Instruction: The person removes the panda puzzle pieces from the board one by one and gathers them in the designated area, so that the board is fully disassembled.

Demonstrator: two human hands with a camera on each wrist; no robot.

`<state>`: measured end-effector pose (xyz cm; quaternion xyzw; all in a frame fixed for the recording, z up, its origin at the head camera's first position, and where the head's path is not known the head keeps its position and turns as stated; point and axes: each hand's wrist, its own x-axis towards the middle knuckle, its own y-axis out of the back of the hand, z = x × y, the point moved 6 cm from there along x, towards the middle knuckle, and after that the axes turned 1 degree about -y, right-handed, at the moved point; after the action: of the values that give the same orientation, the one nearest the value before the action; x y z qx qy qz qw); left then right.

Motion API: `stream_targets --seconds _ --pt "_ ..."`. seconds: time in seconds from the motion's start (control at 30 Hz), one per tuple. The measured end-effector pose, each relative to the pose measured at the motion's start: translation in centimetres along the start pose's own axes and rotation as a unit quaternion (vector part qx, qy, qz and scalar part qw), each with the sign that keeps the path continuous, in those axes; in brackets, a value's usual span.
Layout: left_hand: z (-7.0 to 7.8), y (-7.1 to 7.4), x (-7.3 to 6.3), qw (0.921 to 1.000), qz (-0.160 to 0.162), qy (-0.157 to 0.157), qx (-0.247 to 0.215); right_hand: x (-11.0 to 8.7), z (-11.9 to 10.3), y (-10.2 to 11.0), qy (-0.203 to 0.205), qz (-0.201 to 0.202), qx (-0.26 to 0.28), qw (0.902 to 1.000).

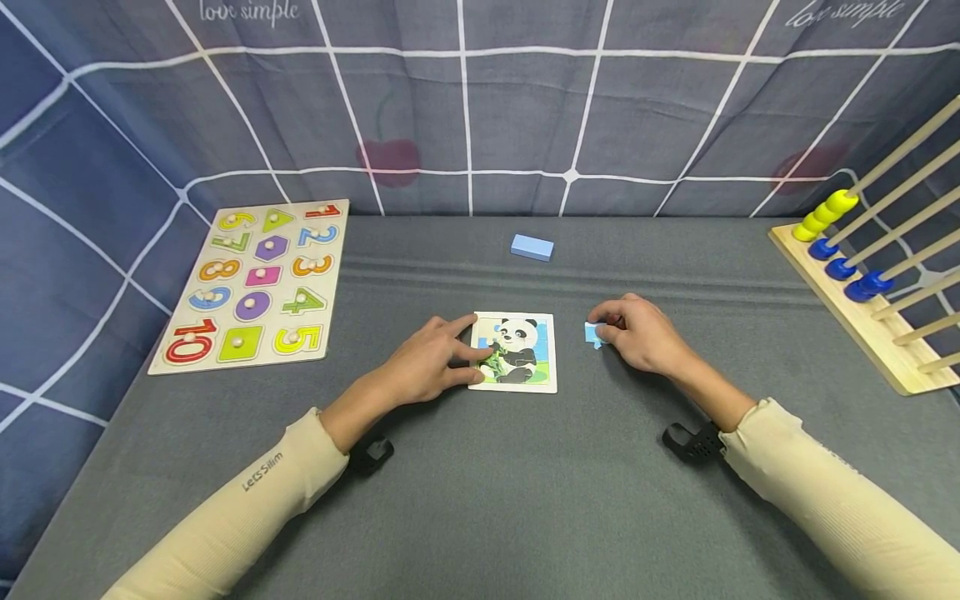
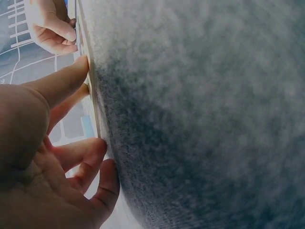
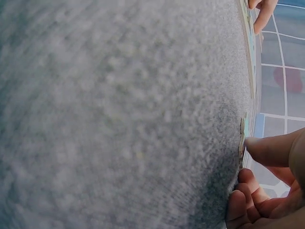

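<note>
A square panda jigsaw puzzle (image 1: pixel 517 387) with a pale border lies flat on the grey cloth. My left hand (image 1: pixel 431 362) rests on its left side, fingers spread: one fingertip at the top-left corner, one on the picture, the thumb by the lower-left edge. To the right of the puzzle, my right hand (image 1: pixel 637 333) pinches a light blue puzzle piece (image 1: pixel 592 332) between thumb and fingers. Seen from the right wrist, the piece (image 3: pixel 242 134) is low over the cloth under the thumb tip, its far part hidden by the hand.
Behind the puzzle lies a blue block (image 1: pixel 532 247). A wooden board of numbers and shapes (image 1: pixel 281 361) is at the left. At the right stands a bead rack (image 1: pixel 892 358) with bare wooden rods and yellow and blue beads. A gridded curtain (image 1: pixel 517 108) hangs behind.
</note>
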<state>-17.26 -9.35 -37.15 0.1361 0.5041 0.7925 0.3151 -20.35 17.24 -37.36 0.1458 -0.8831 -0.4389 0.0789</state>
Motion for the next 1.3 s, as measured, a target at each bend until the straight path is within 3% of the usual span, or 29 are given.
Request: stream_targets --seconds 0.23,0.4,0.83,1.0,1.3 --pt "0.0 0.0 0.0 1.0 0.001 -0.001 -0.001 0.1 -0.3 0.1 -0.01 0.014 0.02 0.9996" --pt "0.0 0.1 0.0 1.0 0.002 0.0 -0.002 0.4 -1.7 0.0 0.001 0.024 0.045 0.9987" --pt "0.0 0.1 0.0 1.0 -0.006 0.007 -0.002 2.2 -6.1 -3.5 0.046 -0.011 0.113 0.9925" --pt "0.0 0.0 0.1 1.0 -0.005 0.005 0.002 3.0 -7.0 -4.9 0.049 -0.036 0.102 0.9929" --pt "0.2 0.1 0.0 1.0 -0.005 0.006 -0.001 3.9 -8.0 -5.7 0.065 -0.065 0.032 0.9952"
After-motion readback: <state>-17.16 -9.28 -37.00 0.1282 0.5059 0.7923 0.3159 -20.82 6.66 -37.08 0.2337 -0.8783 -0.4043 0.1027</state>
